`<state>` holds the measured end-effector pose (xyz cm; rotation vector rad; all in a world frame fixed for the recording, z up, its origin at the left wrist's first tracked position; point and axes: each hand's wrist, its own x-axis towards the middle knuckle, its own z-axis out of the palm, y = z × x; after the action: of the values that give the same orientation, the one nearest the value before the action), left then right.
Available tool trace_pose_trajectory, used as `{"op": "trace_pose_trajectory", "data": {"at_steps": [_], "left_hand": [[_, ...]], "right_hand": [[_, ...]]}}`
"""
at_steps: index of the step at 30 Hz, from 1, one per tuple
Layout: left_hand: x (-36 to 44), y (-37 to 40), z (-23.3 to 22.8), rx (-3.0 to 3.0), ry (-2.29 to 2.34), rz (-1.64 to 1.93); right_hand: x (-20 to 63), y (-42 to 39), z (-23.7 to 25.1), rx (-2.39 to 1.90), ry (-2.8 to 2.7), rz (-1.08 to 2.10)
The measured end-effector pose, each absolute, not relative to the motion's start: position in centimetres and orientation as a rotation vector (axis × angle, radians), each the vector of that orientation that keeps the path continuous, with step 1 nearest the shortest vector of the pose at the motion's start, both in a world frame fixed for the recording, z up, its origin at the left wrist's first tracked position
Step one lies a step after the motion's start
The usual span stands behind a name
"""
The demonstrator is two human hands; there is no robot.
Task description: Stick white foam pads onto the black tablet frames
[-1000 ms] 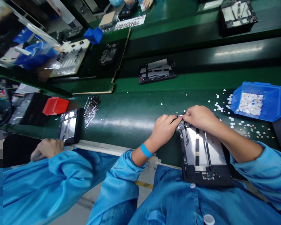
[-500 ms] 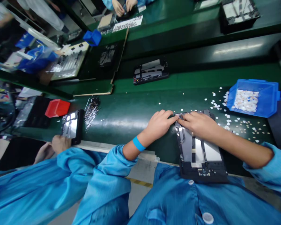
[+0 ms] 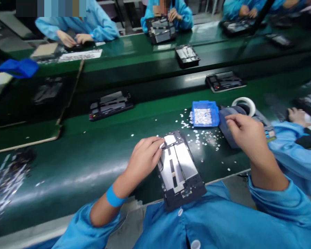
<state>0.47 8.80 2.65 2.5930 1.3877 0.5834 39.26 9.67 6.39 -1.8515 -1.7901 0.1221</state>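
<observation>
Panel: black device frame (image 3: 180,169) lies on the green belt (image 3: 93,162), its near end at my coat.
Left hand (image 3: 145,157): my fingers press its far-left corner, nothing pinched.
Right hand (image 3: 246,133): lifted at 2 o'clock, fingers loosely curled, holding nothing I can see, near the blue bin (image 3: 205,117).

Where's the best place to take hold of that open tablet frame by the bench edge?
Probably the near black end of the frame, coming from the person's side. It overhangs the bench edge, so fingers can get under. The left hand rests on the far left corner, the right hand is off it, and the middle holds exposed parts.
</observation>
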Motion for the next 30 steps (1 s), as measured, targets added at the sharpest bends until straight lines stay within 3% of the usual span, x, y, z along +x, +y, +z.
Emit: {"op": "trace_pose_trajectory", "data": {"at_steps": [4,7,10,14,21,25,30], "left_hand": [[0.2,7.8,2.9,2.579,1.380,0.702],[-0.6,7.4,2.3,2.565,1.377,0.745],[-0.4,7.6,2.2,2.581,1.336,0.743],[0.9,8.0,2.7,2.615,1.275,0.761],[0.4,7.1,2.6,2.484,1.311,0.789],[1.4,5.5,2.3,2.060,1.397,0.813],[5.3,4.7,2.1,1.325,1.268,0.855]], "right_hand": [[42.7,2.8,7.5,-1.889,-1.161,0.098],[46.0,-0.3,4.3,-1.841,-0.632,0.411],[47.6,-0.6,0.2,-1.785,-0.480,0.779],[47.7,1.2,-2.7,-1.680,-0.415,0.937],[45.9,1.3,-2.8,-1.574,-0.342,0.937],[39.3,0.1,-2.3,-1.559,-0.487,1.094],[28.8,3.5,-0.1,-1.477,-1.162,1.347]]}}
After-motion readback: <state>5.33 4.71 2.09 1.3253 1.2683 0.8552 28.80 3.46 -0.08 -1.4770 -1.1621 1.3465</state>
